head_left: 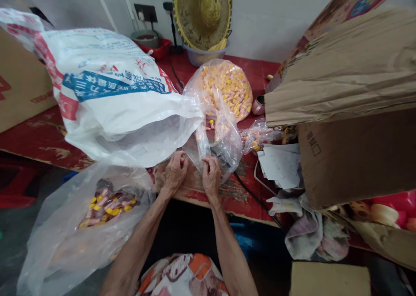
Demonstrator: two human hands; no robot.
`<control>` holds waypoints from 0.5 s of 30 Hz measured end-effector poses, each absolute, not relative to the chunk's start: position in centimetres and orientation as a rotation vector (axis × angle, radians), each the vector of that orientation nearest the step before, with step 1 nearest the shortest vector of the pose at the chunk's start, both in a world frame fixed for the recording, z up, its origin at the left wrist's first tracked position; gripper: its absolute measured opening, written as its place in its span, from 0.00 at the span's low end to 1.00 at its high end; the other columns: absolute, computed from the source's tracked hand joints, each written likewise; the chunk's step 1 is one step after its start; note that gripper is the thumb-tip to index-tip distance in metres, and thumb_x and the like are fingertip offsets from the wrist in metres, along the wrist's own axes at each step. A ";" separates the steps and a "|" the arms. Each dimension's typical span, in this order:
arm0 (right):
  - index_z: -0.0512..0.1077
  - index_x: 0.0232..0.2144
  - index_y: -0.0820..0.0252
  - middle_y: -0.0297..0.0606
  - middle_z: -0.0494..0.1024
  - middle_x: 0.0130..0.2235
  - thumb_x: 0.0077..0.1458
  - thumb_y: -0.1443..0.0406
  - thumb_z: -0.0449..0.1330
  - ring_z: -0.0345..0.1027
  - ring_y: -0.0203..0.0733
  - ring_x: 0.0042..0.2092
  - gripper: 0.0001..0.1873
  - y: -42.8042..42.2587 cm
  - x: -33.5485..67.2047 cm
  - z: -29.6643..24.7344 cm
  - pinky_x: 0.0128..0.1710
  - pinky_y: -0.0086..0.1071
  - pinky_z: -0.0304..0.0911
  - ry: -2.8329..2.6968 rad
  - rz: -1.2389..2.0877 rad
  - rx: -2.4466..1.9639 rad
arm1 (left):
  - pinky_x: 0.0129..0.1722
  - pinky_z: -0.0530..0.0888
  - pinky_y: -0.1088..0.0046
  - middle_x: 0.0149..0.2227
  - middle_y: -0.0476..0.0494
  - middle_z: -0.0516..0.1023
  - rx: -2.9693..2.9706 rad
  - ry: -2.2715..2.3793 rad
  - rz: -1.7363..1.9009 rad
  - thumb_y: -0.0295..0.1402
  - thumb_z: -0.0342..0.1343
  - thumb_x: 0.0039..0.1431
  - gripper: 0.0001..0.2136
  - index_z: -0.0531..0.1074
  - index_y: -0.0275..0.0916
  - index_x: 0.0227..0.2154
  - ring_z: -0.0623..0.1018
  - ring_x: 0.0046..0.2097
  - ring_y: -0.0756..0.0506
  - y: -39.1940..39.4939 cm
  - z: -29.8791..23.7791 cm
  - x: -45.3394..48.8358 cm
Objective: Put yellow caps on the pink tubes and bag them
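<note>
My left hand (176, 172) and my right hand (211, 177) rest near the front edge of the table, and the fingers of both pinch a thin clear plastic bag (198, 146). Behind them lies a bulging clear bag of yellow and pink pieces (225, 90), possibly sweets, with a few loose pieces near its base. A large white woven sack with red and blue print (107, 92) sprawls to the left of my hands. Below it, off the table, a clear bag (107, 205) holds more of the yellow and pink pieces.
The red-painted table (48, 144) is worn. Cardboard boxes (351, 157) and a brown paper sheet (338, 66) overhang the right. White papers (281, 166), a black cable (250, 192) and crumpled cloth (305, 231) lie nearby. A straw hat (203, 14) sits in a basin (198, 57).
</note>
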State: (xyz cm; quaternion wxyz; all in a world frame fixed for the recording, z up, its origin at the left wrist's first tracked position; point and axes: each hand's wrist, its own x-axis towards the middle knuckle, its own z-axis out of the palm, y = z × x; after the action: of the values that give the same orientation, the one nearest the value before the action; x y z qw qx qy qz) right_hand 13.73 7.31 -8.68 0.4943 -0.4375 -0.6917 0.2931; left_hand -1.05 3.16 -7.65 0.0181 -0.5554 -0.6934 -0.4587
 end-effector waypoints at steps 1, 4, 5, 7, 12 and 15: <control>0.76 0.41 0.58 0.41 0.78 0.44 0.67 0.69 0.50 0.71 0.43 0.51 0.14 7.3 13.8 -8.7 0.57 0.37 0.65 -1.679 0.714 -1.055 | 0.40 0.73 0.71 0.36 0.47 0.74 -1.728 -2.149 -1.425 0.32 0.52 0.69 0.05 0.71 0.41 0.44 0.75 0.35 0.48 3.2 -7.7 -1.1; 0.76 0.42 0.58 0.41 0.78 0.44 0.66 0.70 0.50 0.71 0.43 0.51 0.14 7.3 13.8 -8.6 0.56 0.37 0.65 -1.686 0.727 -1.052 | 0.40 0.73 0.71 0.36 0.47 0.75 -1.725 -2.149 -1.416 0.31 0.52 0.70 0.05 0.71 0.41 0.44 0.76 0.36 0.48 3.2 -7.7 -1.1; 0.76 0.42 0.58 0.41 0.78 0.44 0.66 0.70 0.50 0.71 0.43 0.50 0.14 7.3 13.8 -8.6 0.56 0.36 0.65 -1.688 0.728 -1.054 | 0.40 0.73 0.71 0.37 0.47 0.75 -1.720 -2.152 -1.412 0.31 0.52 0.69 0.05 0.71 0.41 0.44 0.76 0.36 0.48 3.2 -7.6 -1.1; 0.76 0.42 0.58 0.41 0.78 0.44 0.66 0.70 0.49 0.71 0.43 0.50 0.15 7.3 13.8 -8.6 0.56 0.36 0.66 -1.691 0.725 -1.065 | 0.40 0.73 0.71 0.37 0.46 0.76 -1.713 -2.159 -1.406 0.31 0.52 0.69 0.05 0.71 0.41 0.44 0.76 0.36 0.48 3.2 -7.6 -1.1; 0.76 0.41 0.57 0.41 0.78 0.44 0.66 0.70 0.49 0.71 0.43 0.50 0.15 7.3 13.8 -8.6 0.55 0.37 0.66 -1.691 0.726 -1.080 | 0.39 0.74 0.70 0.36 0.46 0.75 -1.727 -2.154 -1.408 0.32 0.53 0.69 0.04 0.71 0.41 0.44 0.76 0.36 0.48 3.2 -7.6 -1.1; 0.76 0.41 0.57 0.41 0.78 0.44 0.66 0.70 0.49 0.71 0.44 0.50 0.15 7.3 13.8 -8.5 0.55 0.37 0.66 -1.691 0.717 -1.072 | 0.39 0.73 0.70 0.36 0.47 0.75 -1.719 -2.161 -1.414 0.32 0.52 0.70 0.05 0.71 0.41 0.44 0.76 0.35 0.48 3.2 -7.6 -1.1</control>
State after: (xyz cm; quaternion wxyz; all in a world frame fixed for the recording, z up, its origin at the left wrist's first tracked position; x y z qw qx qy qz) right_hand 13.81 7.35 -8.53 0.4859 -0.4406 -0.6949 0.2948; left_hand -1.15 3.21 -7.61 0.0199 -0.5539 -0.6964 -0.4558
